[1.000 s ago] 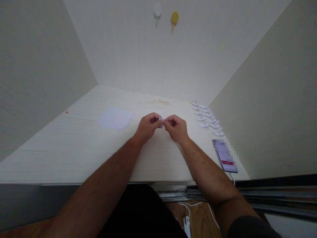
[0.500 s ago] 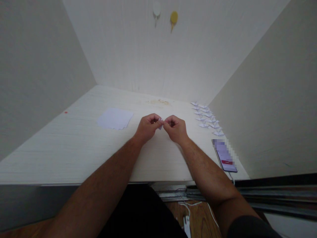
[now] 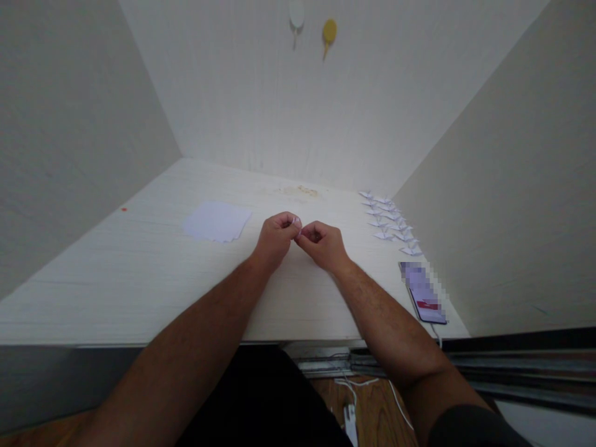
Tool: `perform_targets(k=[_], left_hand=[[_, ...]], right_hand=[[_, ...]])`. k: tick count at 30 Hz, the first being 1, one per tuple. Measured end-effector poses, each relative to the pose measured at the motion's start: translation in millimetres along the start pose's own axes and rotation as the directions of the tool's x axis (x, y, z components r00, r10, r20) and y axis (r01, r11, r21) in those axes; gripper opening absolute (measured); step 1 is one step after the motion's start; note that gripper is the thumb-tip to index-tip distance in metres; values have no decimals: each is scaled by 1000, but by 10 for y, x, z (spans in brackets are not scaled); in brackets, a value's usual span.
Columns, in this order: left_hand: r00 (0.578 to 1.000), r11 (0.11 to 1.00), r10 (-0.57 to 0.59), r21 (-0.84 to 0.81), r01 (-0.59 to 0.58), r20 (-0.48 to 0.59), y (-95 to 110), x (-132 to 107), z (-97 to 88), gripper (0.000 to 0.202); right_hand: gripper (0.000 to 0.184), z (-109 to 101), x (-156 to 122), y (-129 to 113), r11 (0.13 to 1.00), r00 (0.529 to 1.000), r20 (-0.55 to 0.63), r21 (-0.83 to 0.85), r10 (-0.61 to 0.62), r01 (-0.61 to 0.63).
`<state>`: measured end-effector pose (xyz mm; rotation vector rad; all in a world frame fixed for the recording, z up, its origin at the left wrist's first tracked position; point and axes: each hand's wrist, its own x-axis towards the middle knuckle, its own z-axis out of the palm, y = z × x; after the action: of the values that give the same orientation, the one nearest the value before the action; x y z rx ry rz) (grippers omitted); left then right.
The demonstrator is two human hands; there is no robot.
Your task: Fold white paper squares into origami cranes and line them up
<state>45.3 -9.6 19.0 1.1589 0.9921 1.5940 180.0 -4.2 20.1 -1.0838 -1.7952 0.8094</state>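
Over the middle of the white desk, my left hand pinches a small folded piece of white paper. My right hand is closed too, its thumb and forefinger meeting at the paper's lower right side. The fingertips of both hands touch or nearly touch, and most of the paper is hidden behind them. On the right of the desk stand several folded paper cranes in two rows. A stack of white paper sheets lies left of my left hand.
A phone with a cable plugged in lies at the desk's right front. Walls enclose the desk at the back and both sides. A white hook and a yellow hook are on the back wall. White cables and a power strip are on the floor.
My right hand has shifted left and slightly down against the left one. Less of the paper shows between the fingers, and my left hand has turned a little.
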Motion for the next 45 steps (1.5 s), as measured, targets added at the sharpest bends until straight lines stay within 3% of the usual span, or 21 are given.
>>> perform_targets(k=[12,19,26,30,39,45], left_hand=[[999,996,-40,-75,39,-8,-62,43,-56,13],[988,977,-145,-149,152,54,-24,20,-60,23],[974,945,-198,-242,219,110,-18,31,-88,23],[971,942,-204,-244,230,128,-23,33,-90,22],[971,947,-204,-229,227,122,6,21,-78,26],[963,934,-225,-249,256,146,22,25,-85,21]], right_hand=[[19,-67,122,134,993,991,-107,101,77,-67],[18,-56,135,83,973,991,-87,219,99,-78],[19,-65,139,104,978,992,-104,204,66,-43],[19,-60,138,140,976,991,-128,216,31,-3],[15,-87,112,132,999,988,-151,45,-18,25],[13,-94,125,176,996,987,-156,66,-45,56]])
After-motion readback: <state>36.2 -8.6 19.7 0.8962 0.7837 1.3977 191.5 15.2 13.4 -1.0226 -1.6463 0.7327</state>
